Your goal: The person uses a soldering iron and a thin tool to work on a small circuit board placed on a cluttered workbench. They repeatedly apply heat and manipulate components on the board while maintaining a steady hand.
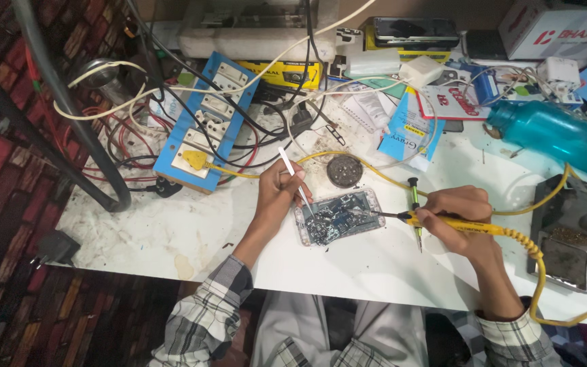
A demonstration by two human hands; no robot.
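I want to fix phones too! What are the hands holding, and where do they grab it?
The left hand pinches white tweezers near the middle. The right hand grips a yellow soldering iron by its handle, tip on the opened phone.

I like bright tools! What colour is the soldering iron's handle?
Yellow. The soldering iron in the right hand has a yellow handle and cord, seen in the head view.

I see bright overhead light on the white worktop point(171, 231), soft short shadows beneath both hands. Glare on the teal bottle point(558, 136) near the right edge. The floor at left is dim. Wide-angle bending at the corners; centre sharp.
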